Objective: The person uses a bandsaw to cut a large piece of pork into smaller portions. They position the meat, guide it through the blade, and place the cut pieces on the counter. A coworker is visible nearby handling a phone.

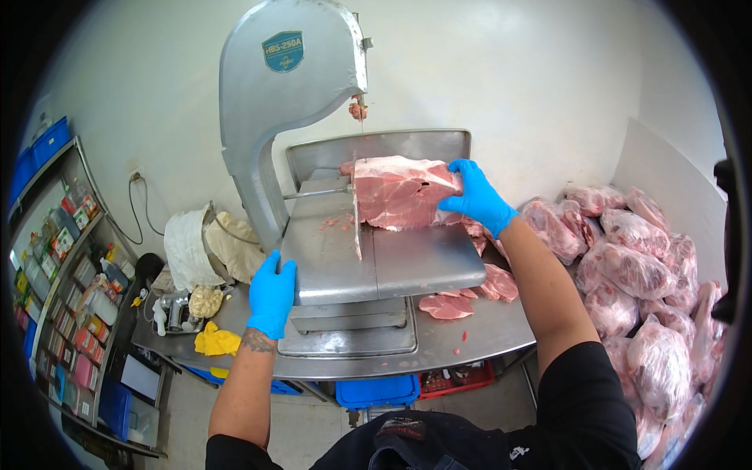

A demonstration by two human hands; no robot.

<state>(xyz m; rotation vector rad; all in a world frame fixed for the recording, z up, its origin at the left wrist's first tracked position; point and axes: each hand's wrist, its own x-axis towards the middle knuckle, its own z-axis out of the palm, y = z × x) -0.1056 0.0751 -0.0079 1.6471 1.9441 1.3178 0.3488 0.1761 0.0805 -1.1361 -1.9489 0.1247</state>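
Observation:
My right hand (479, 197), in a blue glove, grips the right end of a large piece of raw meat (403, 196) lying on the steel sliding table (329, 274) of a bandsaw (294, 102). The meat's left side is against the guide plate, by the blade, and a thin pale slice edge (358, 227) hangs down there. My left hand (272, 296), also gloved in blue, holds the table's left edge, its thumb apart from the fingers. Several cut meat slices (446, 306) lie to the right, partly under the table.
Plastic-wrapped meat pieces (638, 270) are heaped at the right. On the left of the steel bench (345, 366) are a yellow cloth (217, 341), a metal grinder part (174, 313) and a cloth-covered object (192, 251). A loaded shelf (74, 290) stands far left; a blue crate (378, 391) sits below.

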